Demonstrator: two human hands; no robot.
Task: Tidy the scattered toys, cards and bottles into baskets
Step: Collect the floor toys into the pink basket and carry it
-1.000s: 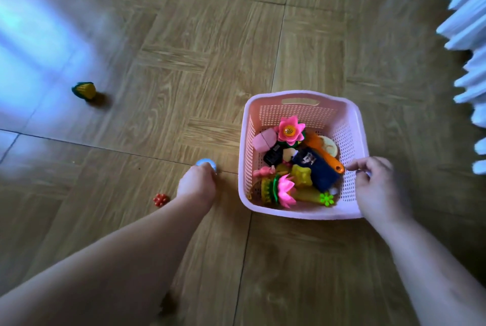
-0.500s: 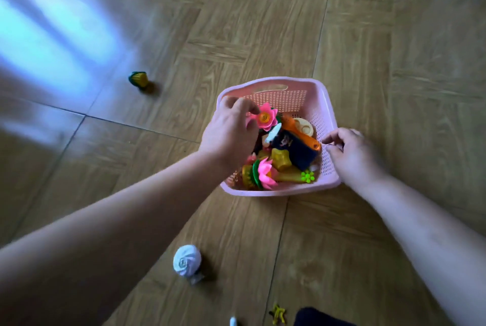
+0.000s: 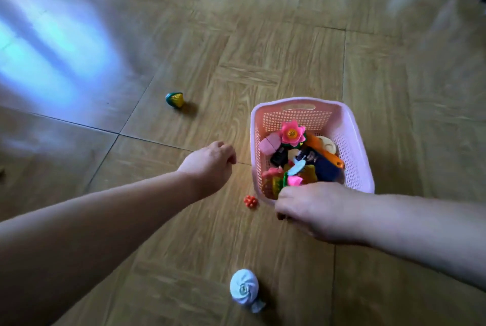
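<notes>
Basket (image 3: 302,119) upright, long axis pointing away.

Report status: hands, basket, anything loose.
Left hand loosely curled, empty. Right hand grips pink basket by near rim. Loose on floor: corn toy, red toy, white rosette.

The floor (image 3: 263,36) looks like wood-grain boards, smooth and glossy, with glare beyond the left hand (image 3: 210,165). At the right hand (image 3: 313,210), the pink basket (image 3: 352,141) is smooth perforated plastic, and its toys (image 3: 292,134) are shiny plastic. Nearer than both hands, the white ball (image 3: 244,287) looks like soft, matt cloth.
</notes>
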